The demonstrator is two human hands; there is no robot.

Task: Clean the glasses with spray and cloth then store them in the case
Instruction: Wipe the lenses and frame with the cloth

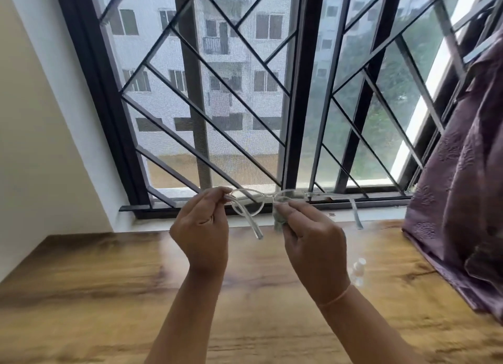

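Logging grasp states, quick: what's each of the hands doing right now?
Left hand: pinching the glasses at one frame corner.
Right hand: gripping the cloth, pressed against the glasses.

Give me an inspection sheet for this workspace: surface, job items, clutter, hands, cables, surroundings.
Surface: wooden table, grain pattern, motion-blurred.
Job's things: clear-framed glasses held above the table, temples unfolded; cloth at one lens; blurred clear bottle on the table, possibly the spray; case not seen.
Clutter: nothing seen.
Grippers: left hand pinches the frame's corner; right hand pinches the cloth on the lens.
Cables: nothing seen.
Surroundings: barred window ahead, purple curtain at right.
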